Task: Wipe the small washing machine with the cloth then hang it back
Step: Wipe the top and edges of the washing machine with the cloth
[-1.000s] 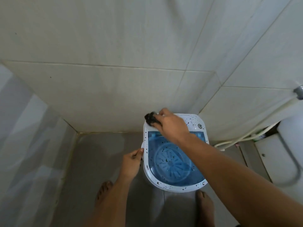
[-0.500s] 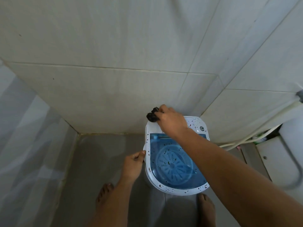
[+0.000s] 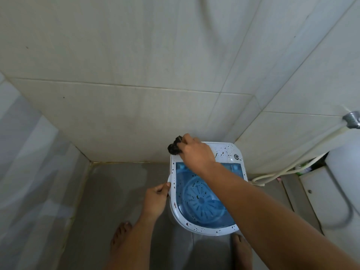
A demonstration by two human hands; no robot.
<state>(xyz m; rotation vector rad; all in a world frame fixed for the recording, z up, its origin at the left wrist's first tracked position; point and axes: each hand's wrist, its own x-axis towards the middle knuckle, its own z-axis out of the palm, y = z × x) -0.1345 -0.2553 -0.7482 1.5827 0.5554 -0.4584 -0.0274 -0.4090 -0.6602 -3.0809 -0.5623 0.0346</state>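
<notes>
A small white washing machine (image 3: 229, 152) with a see-through blue lid stands on the floor in the tiled corner; dark specks dot its white rim and lid. My right hand (image 3: 196, 152) is shut on a bunched dark cloth (image 3: 174, 148), which presses on the machine's far left top corner by the wall. My left hand (image 3: 155, 197) grips the machine's left rim, thumb on top. The control panel's left part is hidden under my right hand.
Tiled walls close in behind and right of the machine. A white hose (image 3: 292, 164) runs from a metal tap (image 3: 352, 118) down to the floor on the right. A white toilet (image 3: 335, 191) stands at the right edge. My bare feet (image 3: 120, 233) flank the machine.
My right hand with the cloth has slid a little further back and left, onto the machine's far left corner. My left hand keeps its hold on the left rim.
</notes>
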